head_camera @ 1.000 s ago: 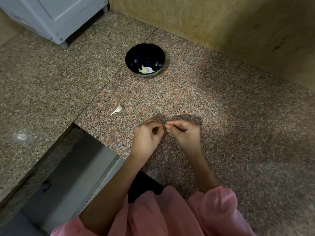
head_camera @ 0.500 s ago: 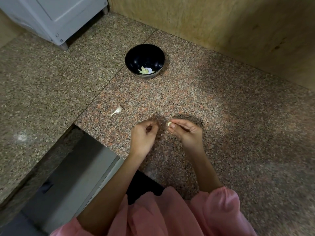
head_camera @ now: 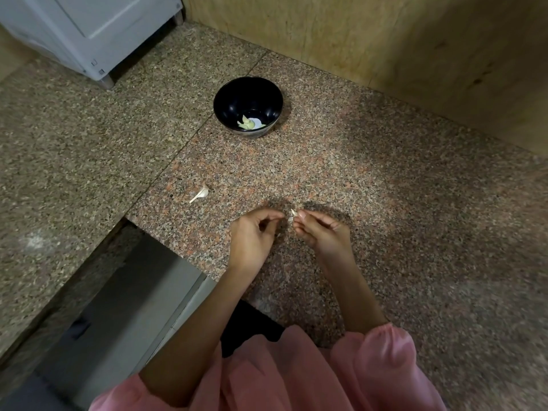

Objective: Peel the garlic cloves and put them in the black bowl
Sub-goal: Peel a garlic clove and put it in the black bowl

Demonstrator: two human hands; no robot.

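Two hands low over the desk (head_camera: 385, 203) — right hand (head_camera: 323, 232) pinches a garlic clove (head_camera: 294, 212) at its fingertips, left hand (head_camera: 255, 235) is curled beside it, probably picking skin; contents unclear. Black bowl (head_camera: 234, 96) sits ahead within reach, peeled cloves inside — one clove (head_camera: 201, 194) waits left.

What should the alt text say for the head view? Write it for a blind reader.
Over a speckled granite counter, the right hand pinches a small garlic clove while the left hand curls beside it. A black bowl beyond holds peeled cloves; a garlic scrap lies left.
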